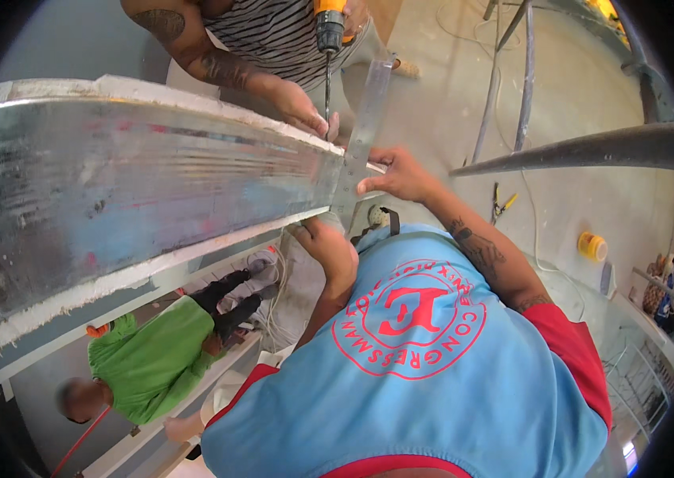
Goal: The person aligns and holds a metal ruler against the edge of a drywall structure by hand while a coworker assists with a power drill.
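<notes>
A long grey panel [154,183] with rough white edges stretches from the left to the middle. At its right end, a thin metal strip [367,111] crosses it and sticks out past the far edge. My right hand [402,175] is closed on the metal strip, thumb on the near side and fingers beyond. At the panel's near corner, my left hand [329,248] is closed around the lower edge, fingertips partly hidden. Opposite me, a co-worker holds a yellow-and-black drill [330,28]; its long bit points down at the panel's far corner, beside the co-worker's other hand [297,103].
Metal scaffold poles [584,149] stand at the right. Yellow-handled pliers [502,203], a yellow tub [592,246] and a cable [536,239] lie on the floor. A person in a green top [150,358] is below the panel at lower left.
</notes>
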A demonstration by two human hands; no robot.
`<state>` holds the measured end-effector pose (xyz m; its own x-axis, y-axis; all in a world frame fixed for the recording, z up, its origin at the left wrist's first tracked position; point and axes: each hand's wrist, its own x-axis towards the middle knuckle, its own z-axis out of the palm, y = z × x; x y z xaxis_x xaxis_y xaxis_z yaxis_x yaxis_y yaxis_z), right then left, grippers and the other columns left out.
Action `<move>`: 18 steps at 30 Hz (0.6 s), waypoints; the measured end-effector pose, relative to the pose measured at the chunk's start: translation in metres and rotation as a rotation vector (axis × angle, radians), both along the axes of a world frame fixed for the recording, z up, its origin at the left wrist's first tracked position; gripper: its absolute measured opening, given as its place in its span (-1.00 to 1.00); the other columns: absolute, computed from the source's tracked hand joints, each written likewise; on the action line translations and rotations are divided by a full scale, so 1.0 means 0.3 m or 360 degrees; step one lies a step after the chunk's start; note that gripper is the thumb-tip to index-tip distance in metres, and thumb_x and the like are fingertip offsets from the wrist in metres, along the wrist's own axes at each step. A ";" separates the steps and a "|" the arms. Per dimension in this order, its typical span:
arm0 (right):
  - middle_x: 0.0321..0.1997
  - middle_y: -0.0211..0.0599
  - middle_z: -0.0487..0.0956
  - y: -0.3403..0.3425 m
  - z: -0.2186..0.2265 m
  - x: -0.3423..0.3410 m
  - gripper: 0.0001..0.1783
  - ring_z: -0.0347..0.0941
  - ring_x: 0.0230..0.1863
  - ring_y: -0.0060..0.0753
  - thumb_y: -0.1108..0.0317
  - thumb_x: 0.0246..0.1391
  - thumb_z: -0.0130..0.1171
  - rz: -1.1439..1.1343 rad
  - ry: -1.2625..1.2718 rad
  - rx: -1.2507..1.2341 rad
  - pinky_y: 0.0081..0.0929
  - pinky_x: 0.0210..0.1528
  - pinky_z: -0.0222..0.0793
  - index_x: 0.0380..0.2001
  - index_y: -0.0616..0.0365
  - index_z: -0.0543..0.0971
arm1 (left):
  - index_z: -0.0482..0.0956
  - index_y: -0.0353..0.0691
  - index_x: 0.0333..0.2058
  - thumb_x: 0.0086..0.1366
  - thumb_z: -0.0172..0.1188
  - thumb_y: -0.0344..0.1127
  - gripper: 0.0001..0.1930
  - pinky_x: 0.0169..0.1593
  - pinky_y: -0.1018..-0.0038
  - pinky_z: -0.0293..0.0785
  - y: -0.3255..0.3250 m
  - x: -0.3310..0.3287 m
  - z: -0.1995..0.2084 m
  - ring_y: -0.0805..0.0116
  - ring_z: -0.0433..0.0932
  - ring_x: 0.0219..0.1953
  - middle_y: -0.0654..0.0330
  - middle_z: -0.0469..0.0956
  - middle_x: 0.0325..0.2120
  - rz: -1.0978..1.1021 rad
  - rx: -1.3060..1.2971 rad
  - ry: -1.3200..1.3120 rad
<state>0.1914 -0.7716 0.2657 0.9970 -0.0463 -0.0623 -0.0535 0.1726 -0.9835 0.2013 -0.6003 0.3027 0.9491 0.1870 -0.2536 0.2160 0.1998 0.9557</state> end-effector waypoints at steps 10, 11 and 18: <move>0.13 -0.23 0.53 0.011 -0.062 0.008 -0.22 0.37 0.19 -0.34 0.08 -0.27 0.55 -0.0082 -0.0040 0.0076 -0.33 0.27 0.19 0.08 0.10 0.54 | -0.07 -0.45 0.30 0.40 -0.07 -0.32 -0.39 0.28 0.29 0.16 0.016 -0.003 -0.036 0.17 0.26 0.22 -0.02 0.16 0.25 -0.0001 0.0090 -0.0040; 0.13 -0.23 0.53 0.008 -0.058 0.009 -0.22 0.37 0.19 -0.34 0.08 -0.27 0.55 -0.0082 -0.0039 0.0077 -0.33 0.27 0.19 0.08 0.10 0.54 | -0.07 -0.45 0.30 0.40 -0.08 -0.32 -0.39 0.28 0.30 0.15 0.006 -0.006 -0.023 0.17 0.25 0.22 -0.03 0.15 0.25 0.0051 0.0018 -0.0022; 0.17 -0.26 0.50 0.002 -0.043 0.010 -0.25 0.34 0.19 -0.41 0.21 -0.20 0.52 0.0007 -0.0055 0.0019 -0.36 0.29 0.14 0.11 0.19 0.50 | -0.07 -0.05 0.36 0.33 0.02 0.06 -0.26 0.15 -0.09 0.17 0.039 -0.002 -0.069 0.10 0.18 0.27 0.14 0.08 0.30 -0.0062 0.0140 -0.0003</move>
<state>0.1946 -0.7712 0.2527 0.9987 -0.0416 -0.0283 -0.0202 0.1840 -0.9827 0.2007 -0.5885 0.2821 0.9565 0.1712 -0.2361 0.2202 0.1067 0.9696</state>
